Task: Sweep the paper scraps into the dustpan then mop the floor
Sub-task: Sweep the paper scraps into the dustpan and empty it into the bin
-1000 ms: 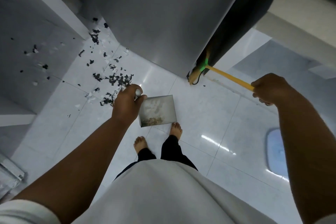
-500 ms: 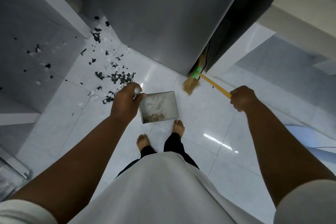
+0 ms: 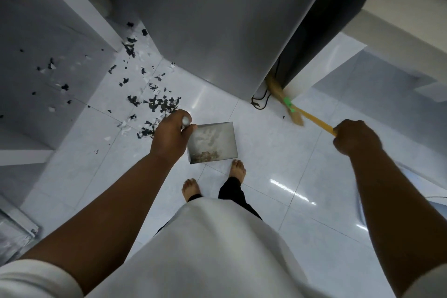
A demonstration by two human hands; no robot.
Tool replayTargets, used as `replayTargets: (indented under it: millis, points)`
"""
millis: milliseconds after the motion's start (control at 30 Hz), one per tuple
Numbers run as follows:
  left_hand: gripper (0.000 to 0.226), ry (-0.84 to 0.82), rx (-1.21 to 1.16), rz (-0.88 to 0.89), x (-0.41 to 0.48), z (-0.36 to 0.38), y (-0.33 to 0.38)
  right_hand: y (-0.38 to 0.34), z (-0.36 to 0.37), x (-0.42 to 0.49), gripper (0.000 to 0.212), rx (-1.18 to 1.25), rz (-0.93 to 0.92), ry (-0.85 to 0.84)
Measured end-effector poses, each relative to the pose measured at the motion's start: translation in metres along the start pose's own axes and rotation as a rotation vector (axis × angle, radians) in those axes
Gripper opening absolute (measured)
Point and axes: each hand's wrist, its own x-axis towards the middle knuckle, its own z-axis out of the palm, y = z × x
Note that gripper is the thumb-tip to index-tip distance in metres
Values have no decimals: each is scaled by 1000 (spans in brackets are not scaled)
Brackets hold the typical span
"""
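Head view: the broom (image 3: pixel 287 104), gripped by the right hand (image 3: pixel 356 138), had swung back to the refrigerator (image 3: pixel 205 31); the left hand (image 3: pixel 169 138) gripped the dustpan (image 3: pixel 215 140), paper scraps (image 3: pixel 159 104) unswept.

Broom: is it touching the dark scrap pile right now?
No, the broom is at the corner of the grey appliance, right of the dustpan, while the scraps lie to the dustpan's left.

Dustpan (image 3: pixel 212 138) in left hand (image 3: pixel 169 138): sheet metal, dull grey, inside smeared with dust.
Paper scraps (image 3: pixel 159 104) beyond left hand: thin, matt, torn edges, black and white.
Broom (image 3: pixel 296 113) in right hand (image 3: pixel 355 138): handle smooth yellow, material unclear; bristles coarse, straw-like.
Floor (image 3: pixel 278 152) between hands: glazed tile, glossy, light streaks reflected.
Cabinet (image 3: pixel 205 19) ahead of hands: smooth grey panel, satin sheen.
Shirt (image 3: pixel 212 249): white cloth, matt.
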Motion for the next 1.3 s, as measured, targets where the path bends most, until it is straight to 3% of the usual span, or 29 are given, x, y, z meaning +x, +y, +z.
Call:
replayTargets:
  millis: [200, 400, 500, 800, 1067, 1300]
  points:
    - [10, -4, -26, -27, -1, 0, -3, -19, 39, 7, 33, 88, -101, -174]
    - [11, -5, 6, -38, 1, -1, -1, 18, -7, -11, 27, 502, 110, -180]
    - [12, -1, 29, -42, 2, -2, 2, 34, -34, -21, 26, 526, 112, -159]
    - [9, 0, 10, -28, 0, -4, 0, -39, -9, -5, 19, 3, -64, -115]
    - [10, 1, 19, -44, -4, -9, -8, -92, 28, -42, 25, -247, -293, -129]
    - [12, 18, 33, -57, -8, -12, -11, -68, 13, -62, 22, -247, -270, -110]
